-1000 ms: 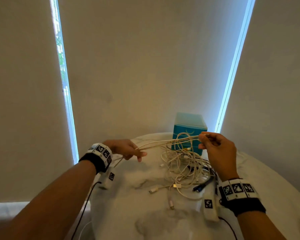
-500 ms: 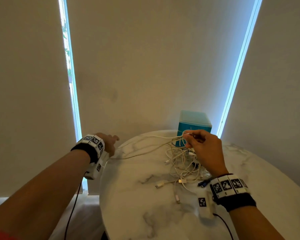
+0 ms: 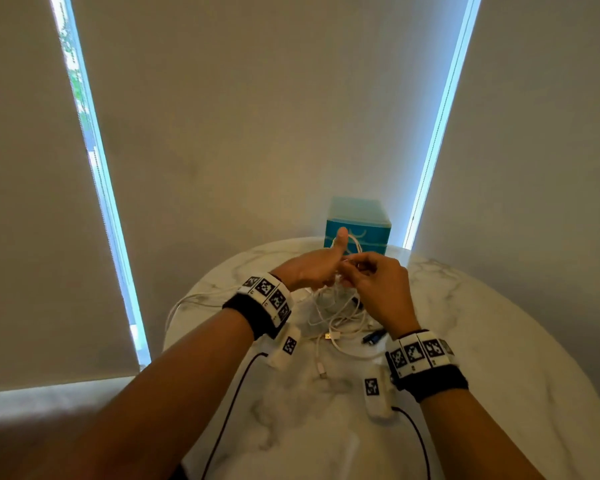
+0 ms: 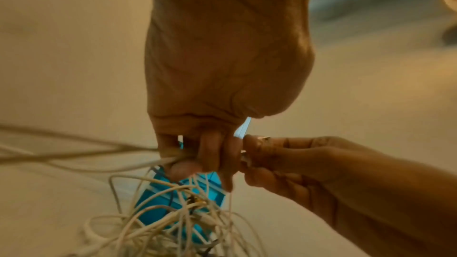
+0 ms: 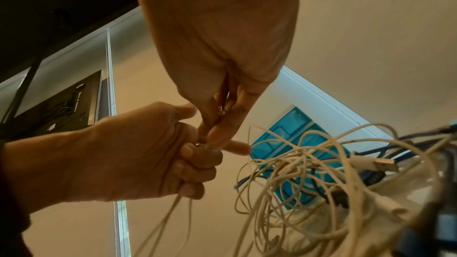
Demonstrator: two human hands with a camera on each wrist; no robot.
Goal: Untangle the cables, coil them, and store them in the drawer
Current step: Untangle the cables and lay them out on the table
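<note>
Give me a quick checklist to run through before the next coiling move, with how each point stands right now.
1. Left hand grips strands of thin white cable: ok.
2. Right hand pinches the cable at the left hand: ok.
3. Cable free of the tangled white cable pile: not ok.
4. Small teal plastic drawer box open: not ok, looks closed.
5. Coil started: cannot tell.

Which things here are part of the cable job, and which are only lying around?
Part of the job:
- white cable held by the left hand and the right hand
- tangled pile of cables on the table
- teal drawer box

Only around:
- marble table
- window blinds
- wrist bands with markers
</note>
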